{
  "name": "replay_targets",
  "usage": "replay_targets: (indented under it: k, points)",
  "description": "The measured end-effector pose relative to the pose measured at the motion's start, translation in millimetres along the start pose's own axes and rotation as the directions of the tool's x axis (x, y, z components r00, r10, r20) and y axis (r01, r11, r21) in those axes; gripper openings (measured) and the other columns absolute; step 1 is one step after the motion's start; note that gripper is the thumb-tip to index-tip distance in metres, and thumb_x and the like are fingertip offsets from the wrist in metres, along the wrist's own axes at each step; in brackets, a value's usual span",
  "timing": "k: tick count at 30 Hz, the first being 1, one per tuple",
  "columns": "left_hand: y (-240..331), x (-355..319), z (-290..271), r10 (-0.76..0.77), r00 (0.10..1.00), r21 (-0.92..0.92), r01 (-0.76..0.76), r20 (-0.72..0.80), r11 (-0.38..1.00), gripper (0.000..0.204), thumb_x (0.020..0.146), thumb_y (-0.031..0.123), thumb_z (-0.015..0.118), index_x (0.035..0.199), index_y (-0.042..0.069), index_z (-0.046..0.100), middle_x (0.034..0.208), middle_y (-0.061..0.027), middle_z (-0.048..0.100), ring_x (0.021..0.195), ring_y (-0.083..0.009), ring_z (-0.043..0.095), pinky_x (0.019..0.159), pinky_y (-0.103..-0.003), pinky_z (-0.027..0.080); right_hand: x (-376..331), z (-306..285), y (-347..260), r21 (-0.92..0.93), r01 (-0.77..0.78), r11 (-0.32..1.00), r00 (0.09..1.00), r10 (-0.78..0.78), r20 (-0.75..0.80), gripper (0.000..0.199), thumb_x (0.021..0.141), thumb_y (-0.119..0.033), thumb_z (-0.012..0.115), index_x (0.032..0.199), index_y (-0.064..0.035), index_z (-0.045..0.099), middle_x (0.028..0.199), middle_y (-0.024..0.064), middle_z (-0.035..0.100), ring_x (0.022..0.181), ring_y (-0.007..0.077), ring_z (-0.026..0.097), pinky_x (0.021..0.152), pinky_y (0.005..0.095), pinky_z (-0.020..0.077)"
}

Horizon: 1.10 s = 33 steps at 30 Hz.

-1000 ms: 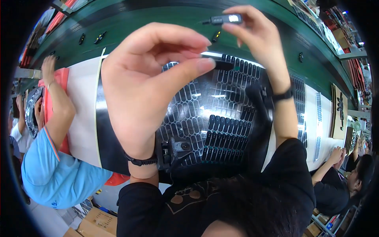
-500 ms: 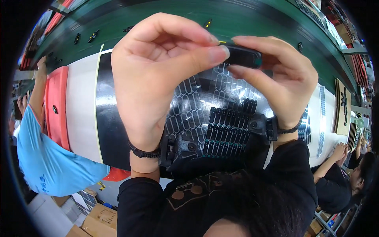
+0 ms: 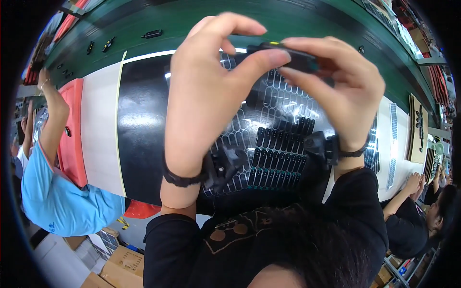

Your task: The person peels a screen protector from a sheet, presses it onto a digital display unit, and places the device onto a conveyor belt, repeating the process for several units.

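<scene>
Above the table's far side, my right hand pinches a slim black handheld device between thumb and fingers. The device has a small yellow mark on its upper edge and a teal patch near its right end. My left hand has its thumb against the device's left part, while its index finger is raised away with a gap between. Below my hands, clear sheets with rows of oval outlines lie on a glossy black mat. Several rows of black oval stickers remain on one sheet, some with teal edges.
A green conveyor belt runs along the far side, carrying several black devices such as one at left. A red tray stands at left beside a person in a blue shirt. Another person works at right.
My left index finger has come off the device, and the left hand has turned and shifted right. The devices on the belt have moved slightly left. The person in blue has shifted an arm.
</scene>
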<state>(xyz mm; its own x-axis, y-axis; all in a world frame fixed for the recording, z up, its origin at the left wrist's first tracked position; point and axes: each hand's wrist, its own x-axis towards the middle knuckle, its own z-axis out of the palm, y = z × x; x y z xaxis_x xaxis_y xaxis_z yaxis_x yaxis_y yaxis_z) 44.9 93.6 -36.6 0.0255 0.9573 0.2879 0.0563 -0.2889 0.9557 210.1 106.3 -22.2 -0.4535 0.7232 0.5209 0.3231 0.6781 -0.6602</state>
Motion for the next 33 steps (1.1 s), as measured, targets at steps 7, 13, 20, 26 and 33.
replay_targets:
  k: [7,13,20,26,33]
  points:
    - [-18.6,8.3,-5.3,-0.058,0.996,0.014,0.057,0.065,0.998,0.011,0.078,0.01,0.056,0.082,0.0,0.058,0.069,0.0012,0.056,0.063,-0.0025,0.05,0.054,-0.014,0.038,8.1,4.3,11.9,0.352,-0.204,0.913,0.976,0.219,-0.003,0.023,0.073,-0.002,0.058,0.096,0.0021,0.058,0.078,0.0073,0.058,0.068,0.0105,0.057,0.059,0.0179,0.0452]
    - [-32.9,15.9,19.8,-0.163,0.956,0.662,-0.04,0.243,0.748,0.018,0.077,0.017,0.055,0.079,-0.001,0.059,0.071,-0.0112,0.059,0.061,-0.0201,0.056,0.057,-0.026,0.043,26.0,-29.4,110.2,0.22,-0.477,0.851,0.878,0.449,0.166,0.031,0.078,-0.018,0.057,0.104,-0.0022,0.054,0.088,0.0085,0.054,0.072,0.0108,0.056,0.064,0.0198,0.0443]
    - [-75.9,-5.3,79.5,-0.048,0.788,0.51,-0.35,0.614,0.786,0.011,0.07,0.009,0.055,0.069,-0.002,0.056,0.071,-0.0171,0.056,0.067,-0.032,0.055,0.063,-0.037,0.045,-19.4,-47.7,139.7,-0.392,-0.324,0.861,0.888,0.42,0.189,0.044,0.072,-0.025,0.063,0.108,-0.0052,0.048,0.096,0.0101,0.049,0.079,0.0153,0.055,0.068,0.0247,0.0443]
    - [-99.9,-22.3,134.7,0.267,0.822,0.328,-0.468,0.504,0.821,0.006,0.064,0.002,0.055,0.061,-0.002,0.053,0.064,-0.0156,0.052,0.065,-0.0301,0.054,0.06,-0.036,0.045,-59.5,-42.4,159.5,-0.567,-0.354,0.744,0.763,0.58,0.285,0.055,0.062,-0.031,0.07,0.104,-0.0054,0.045,0.1,0.0125,0.045,0.085,0.0222,0.051,0.073,0.0303,0.0416]
    - [-39.1,-21.7,118.5,0.097,0.841,0.238,-0.259,0.532,0.936,0.002,0.063,-0.002,0.053,0.063,0.001,0.052,0.061,-0.0111,0.049,0.061,-0.0271,0.052,0.058,-0.035,0.043,-59.2,-50.6,162.1,-0.522,-0.421,0.741,0.725,0.621,0.297,0.052,0.062,-0.033,0.069,0.099,-0.004,0.047,0.097,0.0138,0.048,0.085,0.0239,0.051,0.073,0.0302,0.0413]
